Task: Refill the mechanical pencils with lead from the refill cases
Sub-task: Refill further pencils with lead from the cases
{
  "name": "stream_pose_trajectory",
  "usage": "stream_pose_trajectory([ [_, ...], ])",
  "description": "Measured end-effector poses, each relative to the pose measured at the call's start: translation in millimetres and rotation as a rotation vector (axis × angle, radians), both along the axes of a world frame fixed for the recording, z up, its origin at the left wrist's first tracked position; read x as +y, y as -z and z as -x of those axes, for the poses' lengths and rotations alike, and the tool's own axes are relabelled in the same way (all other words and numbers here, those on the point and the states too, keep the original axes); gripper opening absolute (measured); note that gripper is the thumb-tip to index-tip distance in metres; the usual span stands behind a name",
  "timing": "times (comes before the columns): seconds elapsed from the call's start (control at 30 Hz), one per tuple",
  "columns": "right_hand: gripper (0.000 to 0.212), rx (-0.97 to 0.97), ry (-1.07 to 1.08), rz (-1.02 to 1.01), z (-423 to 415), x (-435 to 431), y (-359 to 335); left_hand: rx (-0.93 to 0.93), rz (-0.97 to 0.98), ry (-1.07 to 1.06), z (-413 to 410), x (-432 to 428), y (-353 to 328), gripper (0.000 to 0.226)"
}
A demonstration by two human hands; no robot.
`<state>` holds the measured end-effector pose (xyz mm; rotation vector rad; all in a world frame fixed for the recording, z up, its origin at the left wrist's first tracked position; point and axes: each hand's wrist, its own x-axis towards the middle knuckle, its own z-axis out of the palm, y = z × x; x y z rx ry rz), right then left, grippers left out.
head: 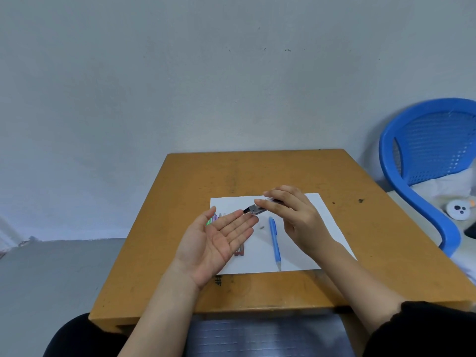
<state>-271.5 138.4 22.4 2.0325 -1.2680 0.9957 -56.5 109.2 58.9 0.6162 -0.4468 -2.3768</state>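
Worktop (257,171): square wooden slab, orange-brown, scuffed with dark marks, its far edge against a plain grey wall. A white sheet of paper (322,228) lies flat on the near half. A broad band of wood runs between the sheet's far edge and the worktop's far edge, and narrower strips run down both sides.

Right hand (291,215): raised over the sheet, grip narrow, fingertips pinching a refill case (253,209). The case is flat, clear plastic with a black end. It is tilted, and the black end points down-left, just above the fingertips of the left hand (221,240).

Left hand: grip wide, palm up, fingers straight and together, holding nothing.

A blue pencil (275,242), slim and smooth, lies on the sheet between the two hands with its tip toward the near edge. A small grey piece (262,227) rests just left of its upper end; what it is cannot be made out. A second, reddish case (239,249) lies on the sheet, mostly hidden under the left palm. Several coloured pencils (215,218) show only as green, purple and pink ends behind the left thumb.

A blue plastic chair (422,161) with a perforated back stands to the right of the worktop, cut off by the frame edge.
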Motion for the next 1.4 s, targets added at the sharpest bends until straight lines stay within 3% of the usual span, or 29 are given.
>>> stream_pose_trajectory([
  [0.13,0.030,-0.052,0.014,-0.005,-1.8,0.1,2.9,-0.222,0.139,-0.171,8.9,6.3,5.5,0.033],
  [0.27,0.032,-0.076,0.021,-0.009,-3.1,0.3,4.3,-0.645,0.566,-0.400,15.8,14.1,13.7,0.019],
  [0.33,0.031,-0.079,0.027,-0.008,-4.2,0.4,5.2,-0.739,0.713,-0.455,16.7,17.0,16.4,0.017],
  [0.9,0.038,-0.119,0.029,-0.011,-5.8,1.3,12.4,-1.001,1.199,-0.558,11.2,10.4,27.8,0.008],
  [1.07,0.042,-0.149,0.060,0.029,-1.0,-0.1,16.8,-1.004,1.231,-0.604,5.4,1.2,42.8,0.007],
  [1.2,0.034,-0.178,0.128,0.031,0.8,0.6,19.4,-0.978,1.248,-0.659,0.7,-2.0,53.9,0.008],
  [1.4,0.036,-0.368,0.069,-0.113,-8.9,3.0,17.2,-0.996,1.309,-0.701,-8.2,-8.1,70.8,0.010],
])
